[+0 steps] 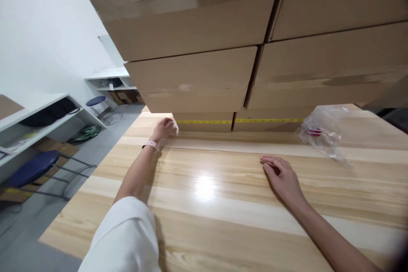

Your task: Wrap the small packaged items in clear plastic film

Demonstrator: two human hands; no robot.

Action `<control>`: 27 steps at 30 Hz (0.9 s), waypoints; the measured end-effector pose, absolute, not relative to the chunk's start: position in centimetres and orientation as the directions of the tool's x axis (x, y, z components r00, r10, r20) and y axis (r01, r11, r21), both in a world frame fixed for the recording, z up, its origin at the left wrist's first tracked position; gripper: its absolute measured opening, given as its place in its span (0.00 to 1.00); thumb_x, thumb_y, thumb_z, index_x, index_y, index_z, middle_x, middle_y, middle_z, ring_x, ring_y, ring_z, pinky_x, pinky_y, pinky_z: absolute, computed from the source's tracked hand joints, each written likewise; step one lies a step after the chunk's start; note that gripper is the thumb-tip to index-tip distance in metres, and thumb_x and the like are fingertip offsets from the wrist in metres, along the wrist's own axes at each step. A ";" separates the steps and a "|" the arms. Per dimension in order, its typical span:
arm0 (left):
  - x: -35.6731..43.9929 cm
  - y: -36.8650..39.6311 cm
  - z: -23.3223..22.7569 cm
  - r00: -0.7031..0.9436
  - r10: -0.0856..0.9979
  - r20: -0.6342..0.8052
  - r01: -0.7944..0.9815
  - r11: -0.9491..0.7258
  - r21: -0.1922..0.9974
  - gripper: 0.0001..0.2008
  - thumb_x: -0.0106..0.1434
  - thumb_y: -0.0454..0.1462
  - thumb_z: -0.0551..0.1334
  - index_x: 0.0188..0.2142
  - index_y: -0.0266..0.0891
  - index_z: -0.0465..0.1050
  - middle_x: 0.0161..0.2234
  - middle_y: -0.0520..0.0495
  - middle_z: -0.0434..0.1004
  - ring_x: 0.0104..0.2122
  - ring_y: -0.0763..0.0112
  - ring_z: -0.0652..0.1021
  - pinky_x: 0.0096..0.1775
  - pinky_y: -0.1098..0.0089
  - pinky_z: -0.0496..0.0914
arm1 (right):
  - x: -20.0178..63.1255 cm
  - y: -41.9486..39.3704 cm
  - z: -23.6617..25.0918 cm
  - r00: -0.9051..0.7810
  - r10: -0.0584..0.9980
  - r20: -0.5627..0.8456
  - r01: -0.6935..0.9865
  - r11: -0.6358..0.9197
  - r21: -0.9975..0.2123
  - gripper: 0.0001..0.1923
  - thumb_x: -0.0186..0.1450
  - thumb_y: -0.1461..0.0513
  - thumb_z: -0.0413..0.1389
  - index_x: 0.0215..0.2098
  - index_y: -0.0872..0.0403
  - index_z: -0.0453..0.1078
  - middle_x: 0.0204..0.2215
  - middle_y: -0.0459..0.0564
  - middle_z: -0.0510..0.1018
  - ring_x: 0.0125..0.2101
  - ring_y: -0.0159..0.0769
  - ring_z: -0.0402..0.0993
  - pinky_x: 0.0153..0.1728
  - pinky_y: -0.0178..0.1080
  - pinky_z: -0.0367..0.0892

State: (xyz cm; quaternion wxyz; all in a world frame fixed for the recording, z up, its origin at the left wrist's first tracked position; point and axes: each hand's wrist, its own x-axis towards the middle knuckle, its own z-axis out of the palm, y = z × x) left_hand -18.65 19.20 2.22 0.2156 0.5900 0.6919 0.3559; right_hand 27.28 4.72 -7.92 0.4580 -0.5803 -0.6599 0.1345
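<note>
The left hand [162,130] pinched a translucent scrap [175,127]; the right hand [284,179], loosely curled, half open and unladen, lay over the bench [223,225].

A wooden table [223,221] with pale and darker grain streaks running across it carries the things, its glossy surface catching a bright reflection near the middle. The near-left corner and sloping left edge are in view. Toward the back, the lower faces of cardboard boxes [204,127] meet the wood, and the tabletop continues past them on both sides. On the right lies a crumpled clear plastic bag [331,140] with red markings. Just beside the fingers of the left hand [162,129] is a small translucent plastic piece [175,128]; whether it touches the wood is unclear.
</note>
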 end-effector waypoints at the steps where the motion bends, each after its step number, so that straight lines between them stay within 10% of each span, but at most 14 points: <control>1: -18.8 17.5 1.9 -0.204 0.972 0.118 0.675 0.052 0.736 0.13 0.70 0.40 0.62 0.49 0.33 0.75 0.43 0.43 0.79 0.40 0.63 0.79 0.44 0.59 0.76 | 27.2 4.7 -7.9 0.090 0.888 0.451 0.640 0.296 -0.710 0.13 0.67 0.53 0.54 0.39 0.49 0.79 0.43 0.53 0.83 0.46 0.48 0.76 0.51 0.55 0.69; 9: -9.9 3.1 -0.6 0.024 0.986 0.165 0.749 -0.127 0.650 0.22 0.59 0.41 0.67 0.54 0.43 0.75 0.53 0.41 0.76 0.55 0.53 0.73 0.59 0.52 0.66 | 26.1 4.9 -7.7 0.063 0.880 0.471 0.620 0.335 -0.709 0.13 0.66 0.56 0.52 0.37 0.51 0.79 0.41 0.54 0.83 0.44 0.47 0.75 0.51 0.54 0.67; 14: -0.1 -0.5 -0.5 0.410 0.895 0.176 0.558 -0.398 0.728 0.33 0.65 0.45 0.66 0.67 0.50 0.61 0.70 0.37 0.57 0.69 0.46 0.59 0.66 0.42 0.54 | 25.5 3.5 -6.6 0.128 0.912 0.389 0.564 0.256 -0.785 0.16 0.67 0.55 0.52 0.42 0.52 0.79 0.41 0.56 0.82 0.44 0.47 0.74 0.49 0.53 0.69; 18: 1.8 -0.8 0.6 0.362 0.919 0.153 0.400 -0.302 0.866 0.32 0.71 0.50 0.58 0.71 0.52 0.54 0.75 0.42 0.42 0.73 0.51 0.49 0.69 0.46 0.52 | 24.7 -0.1 -5.4 0.108 0.948 0.301 0.417 0.231 -0.879 0.22 0.71 0.49 0.51 0.56 0.52 0.73 0.51 0.58 0.77 0.49 0.45 0.74 0.51 0.52 0.71; 23: -1.0 -1.3 -0.2 0.172 0.985 0.009 0.278 -0.057 0.959 0.30 0.70 0.50 0.60 0.68 0.47 0.60 0.67 0.35 0.63 0.66 0.49 0.67 0.62 0.49 0.66 | 23.2 -3.8 -4.3 -0.300 0.890 0.345 0.456 0.451 -0.768 0.41 0.64 0.43 0.61 0.70 0.45 0.58 0.68 0.57 0.62 0.66 0.54 0.59 0.63 0.60 0.61; 27: -1.5 -2.6 -1.7 0.249 0.966 0.072 0.392 -0.168 0.905 0.38 0.63 0.44 0.68 0.69 0.45 0.57 0.69 0.35 0.59 0.67 0.50 0.64 0.66 0.50 0.60 | 22.7 -4.7 -4.0 -0.417 0.855 0.307 0.550 0.507 -0.664 0.49 0.59 0.47 0.67 0.72 0.46 0.55 0.72 0.58 0.55 0.68 0.58 0.55 0.64 0.63 0.58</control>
